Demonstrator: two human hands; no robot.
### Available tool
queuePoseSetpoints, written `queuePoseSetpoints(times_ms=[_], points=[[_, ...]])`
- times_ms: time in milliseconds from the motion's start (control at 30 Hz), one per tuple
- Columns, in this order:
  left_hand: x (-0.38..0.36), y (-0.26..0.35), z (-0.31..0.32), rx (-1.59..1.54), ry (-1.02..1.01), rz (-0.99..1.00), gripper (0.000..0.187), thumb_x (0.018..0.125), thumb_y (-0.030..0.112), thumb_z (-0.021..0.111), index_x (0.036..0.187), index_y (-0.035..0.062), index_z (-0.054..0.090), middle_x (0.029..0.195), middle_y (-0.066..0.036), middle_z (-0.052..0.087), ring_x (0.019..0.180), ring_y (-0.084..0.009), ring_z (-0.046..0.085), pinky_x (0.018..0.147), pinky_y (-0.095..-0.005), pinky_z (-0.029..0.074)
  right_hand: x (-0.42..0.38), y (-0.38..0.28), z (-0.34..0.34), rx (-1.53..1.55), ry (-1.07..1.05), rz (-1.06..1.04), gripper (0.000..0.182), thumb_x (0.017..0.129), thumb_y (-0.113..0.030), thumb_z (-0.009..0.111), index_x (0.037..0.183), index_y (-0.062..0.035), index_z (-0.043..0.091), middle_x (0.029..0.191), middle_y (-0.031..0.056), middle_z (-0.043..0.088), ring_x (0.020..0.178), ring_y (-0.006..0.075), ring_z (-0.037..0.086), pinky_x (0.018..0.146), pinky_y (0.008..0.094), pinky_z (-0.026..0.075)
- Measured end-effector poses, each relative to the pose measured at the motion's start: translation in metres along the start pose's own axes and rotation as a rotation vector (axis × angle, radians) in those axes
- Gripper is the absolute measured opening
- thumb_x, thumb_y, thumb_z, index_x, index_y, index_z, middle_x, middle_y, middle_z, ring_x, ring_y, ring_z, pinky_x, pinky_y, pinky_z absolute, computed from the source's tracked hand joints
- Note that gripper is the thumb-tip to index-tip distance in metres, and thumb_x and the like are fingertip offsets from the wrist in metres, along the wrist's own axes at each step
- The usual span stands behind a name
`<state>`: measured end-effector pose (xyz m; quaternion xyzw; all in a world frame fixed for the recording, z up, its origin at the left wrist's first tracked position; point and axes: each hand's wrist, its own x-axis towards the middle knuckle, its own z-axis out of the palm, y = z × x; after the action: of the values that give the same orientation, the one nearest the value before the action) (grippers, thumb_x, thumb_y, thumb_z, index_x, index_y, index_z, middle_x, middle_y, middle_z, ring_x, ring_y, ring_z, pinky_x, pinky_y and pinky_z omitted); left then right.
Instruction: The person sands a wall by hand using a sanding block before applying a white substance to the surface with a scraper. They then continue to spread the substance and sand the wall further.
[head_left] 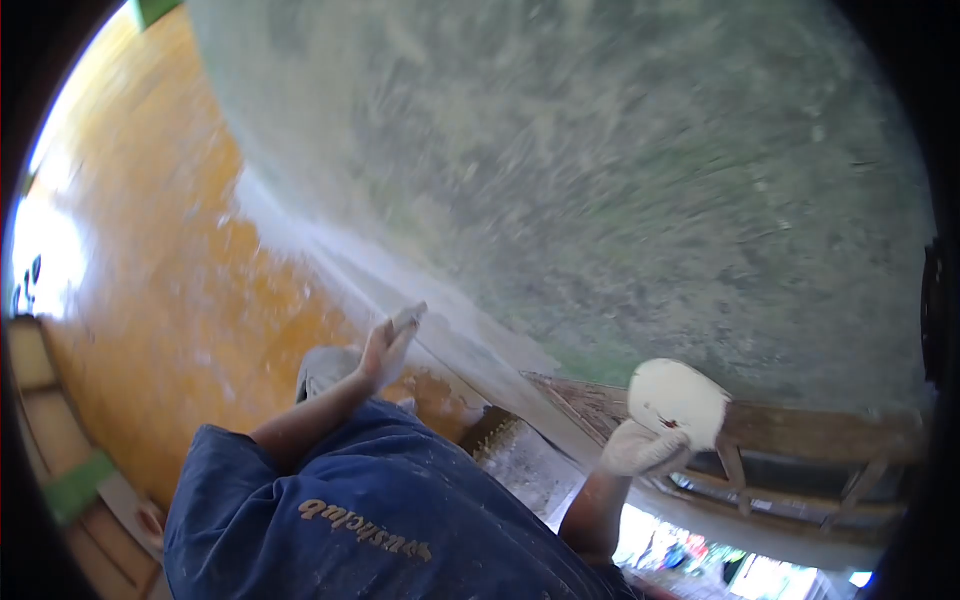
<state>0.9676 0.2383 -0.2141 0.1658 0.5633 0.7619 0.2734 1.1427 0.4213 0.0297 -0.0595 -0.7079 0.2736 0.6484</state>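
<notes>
My left hand point(386, 352) is closed around a small pale tool point(408, 318), which lies against the whitish strip point(370, 285) where the orange and the grey-green surfaces meet. At the lower right, my right hand point(645, 450), coated in whitish material, grips a rounded board point(680, 395) from below. White paste covers the board, with a small dark red mark near its lower edge. My fingers partly hide that edge.
A mottled grey-green wall point(600, 180) fills the upper right. An orange surface point(170, 250) spreads on the left. Wooden framing with openings point(800, 435) runs along the lower right. Brown panels with a green band point(80, 485) stand at the lower left.
</notes>
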Motion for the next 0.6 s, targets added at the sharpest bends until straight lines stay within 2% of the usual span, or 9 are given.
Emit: queuePoseSetpoints(times_ms=[33, 100, 233, 333, 400, 433, 467, 533, 600], points=[[-0.009, -0.016, -0.003, 0.002, 0.05, -0.017, 0.031, 0.091, 0.002, 0.047, 0.12, -0.0054, 0.054, 0.119, -0.013, 0.06, 0.11, -0.0208, 0.056, 0.098, -0.0298, 0.038, 0.008, 0.0, -0.001, 0.022, -0.03, 0.002, 0.054, 0.091, -0.026, 0.048, 0.131, 0.009, 0.036, 0.126, 0.0256, 0.048, 0.11, 0.0344, 0.055, 0.091, 0.044, 0.048], [-0.022, -0.038, -0.016, -0.15, 0.297, -0.107, 0.034, 0.091, 0.001, 0.051, 0.124, -0.0064, 0.051, 0.123, -0.01, 0.057, 0.113, -0.0136, 0.052, 0.098, -0.0247, 0.038, 0.017, 0.004, 0.0, 0.06, -0.064, 0.031, 0.057, 0.091, -0.029, 0.048, 0.133, 0.0072, 0.035, 0.126, 0.0246, 0.047, 0.11, 0.0343, 0.054, 0.09, 0.0448, 0.049], [-0.046, -0.063, -0.019, -0.198, 0.559, -0.127, 0.036, 0.089, 0.0, 0.054, 0.125, -0.004, 0.051, 0.12, -0.008, 0.058, 0.111, -0.0135, 0.053, 0.096, -0.0253, 0.039, 0.013, 0.018, -0.005, 0.105, -0.17, 0.012, 0.061, 0.09, -0.039, 0.044, 0.135, 0.0013, 0.034, 0.126, 0.0217, 0.047, 0.112, 0.0332, 0.054, 0.091, 0.0462, 0.049], [-0.055, -0.1, -0.029, -0.267, 0.6, -0.139, 0.037, 0.088, 0.0, 0.055, 0.125, -0.0031, 0.051, 0.118, -0.007, 0.058, 0.109, -0.0128, 0.053, 0.094, -0.0243, 0.039, -0.003, 0.019, 0.017, 0.128, -0.201, 0.071, 0.063, 0.09, -0.044, 0.043, 0.134, 0.0001, 0.035, 0.125, 0.0201, 0.047, 0.11, 0.0334, 0.054, 0.094, 0.0496, 0.046], [-0.054, -0.106, -0.027, -0.28, 0.658, -0.12, 0.038, 0.088, 0.001, 0.055, 0.126, -0.0025, 0.05, 0.116, -0.006, 0.059, 0.107, -0.0118, 0.053, 0.092, -0.0227, 0.039, -0.02, 0.02, 0.032, 0.049, -0.524, 0.115, 0.066, 0.094, -0.051, 0.035, 0.13, 0.0032, 0.036, 0.124, 0.0241, 0.045, 0.114, 0.034, 0.051, 0.092, 0.0418, 0.048], [-0.052, -0.11, -0.029, -0.282, 0.692, -0.182, 0.039, 0.088, 0.001, 0.054, 0.126, -0.0022, 0.05, 0.117, -0.006, 0.059, 0.107, -0.0119, 0.053, 0.092, -0.0225, 0.039, -0.037, 0.027, 0.04, 0.079, -0.596, 0.199, 0.063, 0.094, -0.051, 0.035, 0.121, 0.0049, 0.044, 0.117, 0.0227, 0.048, 0.114, 0.0338, 0.051, 0.089, 0.0422, 0.049], [-0.05, -0.117, -0.031, -0.287, 0.721, -0.247, 0.039, 0.088, 0.001, 0.053, 0.127, -0.0019, 0.05, 0.117, -0.006, 0.059, 0.107, -0.012, 0.053, 0.092, -0.0223, 0.039, -0.049, 0.038, 0.045, 0.01, -0.727, 0.218, 0.058, 0.094, -0.047, 0.039, 0.113, 0.0065, 0.051, 0.11, 0.0234, 0.054, 0.107, 0.0349, 0.055, 0.086, 0.0427, 0.049], [-0.045, -0.134, -0.038, -0.241, 0.719, -0.233, 0.038, 0.088, 0.002, 0.052, 0.126, -0.0019, 0.05, 0.117, -0.007, 0.059, 0.106, -0.0121, 0.053, 0.091, -0.0227, 0.039, -0.073, 0.063, 0.055, 0.08, -0.916, 0.112, 0.049, 0.093, -0.031, 0.05, 0.12, 0.01, 0.049, 0.112, 0.0219, 0.055, 0.104, 0.0331, 0.056, 0.084, 0.0435, 0.047], [-0.039, -0.15, -0.047, -0.188, 0.704, -0.219, 0.038, 0.089, 0.002, 0.052, 0.126, -0.002, 0.05, 0.116, -0.007, 0.059, 0.105, -0.0123, 0.054, 0.091, -0.0231, 0.039, -0.097, 0.088, 0.048, -0.013, -0.954, 0.098, 0.045, 0.093, -0.029, 0.05, 0.114, 0.0112, 0.052, 0.108, 0.0215, 0.057, 0.1, 0.0314, 0.058, 0.08, 0.0409, 0.048]])
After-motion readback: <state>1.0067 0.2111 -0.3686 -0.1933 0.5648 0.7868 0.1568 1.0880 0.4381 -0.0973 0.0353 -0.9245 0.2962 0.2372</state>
